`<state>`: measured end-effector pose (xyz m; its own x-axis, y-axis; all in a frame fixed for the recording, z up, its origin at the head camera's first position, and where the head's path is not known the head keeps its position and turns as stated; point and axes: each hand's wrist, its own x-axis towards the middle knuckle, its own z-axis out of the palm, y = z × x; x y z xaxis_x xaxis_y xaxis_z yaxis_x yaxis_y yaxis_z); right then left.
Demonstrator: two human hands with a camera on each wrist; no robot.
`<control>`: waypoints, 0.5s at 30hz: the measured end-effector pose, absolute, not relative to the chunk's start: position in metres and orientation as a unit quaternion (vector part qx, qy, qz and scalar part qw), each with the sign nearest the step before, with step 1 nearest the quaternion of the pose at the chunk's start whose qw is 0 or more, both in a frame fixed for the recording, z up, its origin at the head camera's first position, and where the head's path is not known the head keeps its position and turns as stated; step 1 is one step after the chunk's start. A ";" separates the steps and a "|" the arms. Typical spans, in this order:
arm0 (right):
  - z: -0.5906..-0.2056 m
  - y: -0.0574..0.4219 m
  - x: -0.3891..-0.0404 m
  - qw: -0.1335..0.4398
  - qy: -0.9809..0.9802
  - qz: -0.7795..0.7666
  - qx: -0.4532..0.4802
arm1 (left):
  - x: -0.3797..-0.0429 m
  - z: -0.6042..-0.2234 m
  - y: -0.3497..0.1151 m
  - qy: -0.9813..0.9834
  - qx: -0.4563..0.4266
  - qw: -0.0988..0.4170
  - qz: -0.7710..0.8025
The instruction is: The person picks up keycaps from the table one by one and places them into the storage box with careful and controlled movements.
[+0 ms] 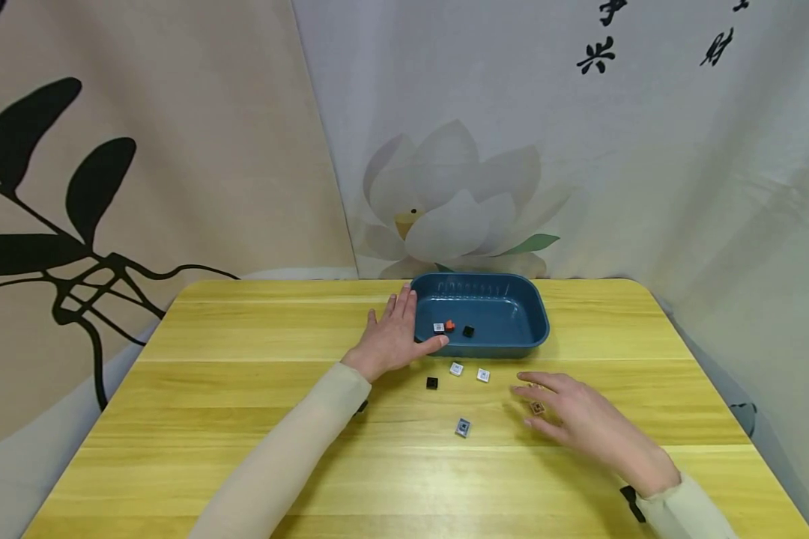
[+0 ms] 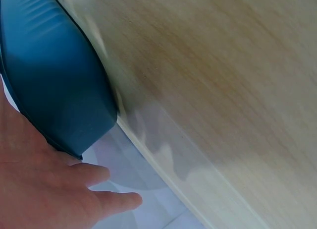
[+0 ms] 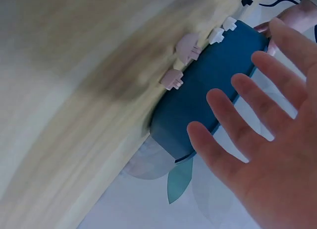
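Note:
My left hand (image 1: 391,340) rests at the left end of a blue rectangular tray (image 1: 539,329), fingers straight along its rim and thumb over the near corner. Inside lie a white keyboard switch (image 1: 439,328), an orange piece (image 1: 449,326) and a black switch (image 1: 468,332). Over the table at the right, my right hand (image 1: 580,415) has its fingers spread around a brownish switch (image 1: 536,408), which they partly hide. In the right wrist view, two pinkish switches (image 3: 172,79) show beyond the open palm, with nothing in the fingers.
Two white switches (image 1: 483,375) and a black switch (image 1: 432,383) lie on the wooden table (image 1: 243,389) in front of the tray. A grey switch (image 1: 463,427) is nearer. Another dark piece (image 1: 361,407) shows beside the left sleeve. A printed cloth (image 1: 243,150) hangs behind.

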<state>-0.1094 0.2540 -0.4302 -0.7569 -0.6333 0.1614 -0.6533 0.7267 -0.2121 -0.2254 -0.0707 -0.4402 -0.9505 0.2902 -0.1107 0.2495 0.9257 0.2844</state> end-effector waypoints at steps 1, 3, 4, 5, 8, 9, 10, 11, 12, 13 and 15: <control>-0.431 0.254 -0.109 0.033 -0.929 0.129 0.346 | -0.225 -0.440 -0.071 0.978 0.138 0.075 0.134; -0.433 0.255 -0.107 0.022 -0.930 0.128 0.344 | -0.225 -0.440 -0.071 0.978 0.139 0.074 0.133; -0.433 0.256 -0.107 0.016 -0.930 0.128 0.344 | -0.225 -0.440 -0.071 0.979 0.139 0.075 0.132; -0.434 0.256 -0.106 0.010 -0.930 0.127 0.345 | -0.226 -0.440 -0.071 0.979 0.139 0.076 0.131; -0.435 0.257 -0.104 -0.007 -0.930 0.126 0.344 | -0.226 -0.440 -0.071 0.979 0.141 0.076 0.129; -0.435 0.257 -0.104 -0.011 -0.930 0.126 0.345 | -0.226 -0.440 -0.071 0.979 0.142 0.077 0.128; -0.435 0.258 -0.104 -0.014 -0.930 0.125 0.345 | -0.226 -0.440 -0.071 0.979 0.142 0.078 0.128; -0.435 0.258 -0.103 -0.017 -0.931 0.124 0.344 | -0.226 -0.440 -0.071 0.978 0.143 0.078 0.127; -0.436 0.258 -0.103 -0.019 -0.931 0.123 0.343 | -0.226 -0.440 -0.071 0.978 0.143 0.078 0.128; -0.436 0.259 -0.103 -0.021 -0.932 0.121 0.342 | -0.226 -0.440 -0.071 0.978 0.144 0.078 0.127; -0.437 0.259 -0.103 -0.022 -0.932 0.118 0.341 | -0.225 -0.440 -0.071 0.978 0.143 0.079 0.128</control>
<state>-0.1029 0.2590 -0.4368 -0.7660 -0.6416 0.0400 -0.6313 0.7390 -0.2353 -0.2253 -0.0708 -0.4403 -0.9467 0.2997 -0.1182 0.2594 0.9266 0.2722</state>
